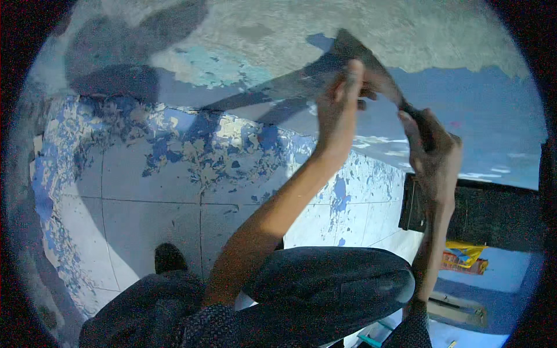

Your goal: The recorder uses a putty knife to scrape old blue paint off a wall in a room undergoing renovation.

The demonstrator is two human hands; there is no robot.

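Observation:
My right hand [435, 152] is closed around the dark handle of a flat scraper [370, 63], probably a putty knife, whose wide blade points up and left against the wall [461, 104]. Close to the blade is my left hand [341, 104], thumb up and fingers partly curled. Blur hides whether those fingers grip or only touch the blade. The wall has blue paint beside a rough, bare grey area with a pale turquoise patch [222, 65]. Shadows of the arms and tool fall across it.
Paint flakes [222, 161] litter the tiled floor [152, 226] along the wall's foot. My bent knees [330, 278] are below my hands. At right are a dark opening or panel [496, 213] and an orange basket [465, 264] with yellow material on it.

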